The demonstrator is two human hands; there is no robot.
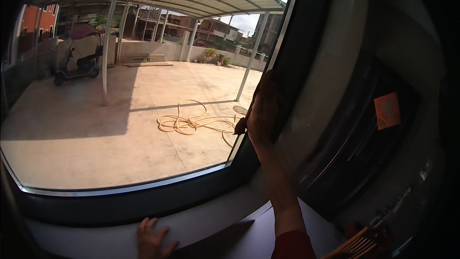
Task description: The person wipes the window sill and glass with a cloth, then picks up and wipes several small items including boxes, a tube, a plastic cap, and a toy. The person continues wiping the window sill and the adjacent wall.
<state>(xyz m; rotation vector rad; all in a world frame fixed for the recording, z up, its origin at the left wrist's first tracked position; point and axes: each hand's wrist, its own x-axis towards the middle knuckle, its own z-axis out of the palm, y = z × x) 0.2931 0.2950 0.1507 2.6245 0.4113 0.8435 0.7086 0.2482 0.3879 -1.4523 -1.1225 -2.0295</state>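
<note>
My right hand (261, 117) reaches up to the right side of the dark window frame (306, 48). Its fingers press a dark, crumpled piece that looks like a cloth (241, 126) against the frame and the edge of the glass. Most of that cloth is hidden behind the hand or lost in shadow. Low in the view, my left hand (152, 240) rests on the pale window sill (110, 235) with its fingers spread and nothing in them.
Through the glass lie a coiled yellow hose (184, 123), a parked scooter (81, 64) and canopy posts (106, 57). Inside, a white surface (311, 216) and a slatted wooden chair back (354, 244) stand at lower right, near a dark door (354, 148) bearing a red paper (387, 111).
</note>
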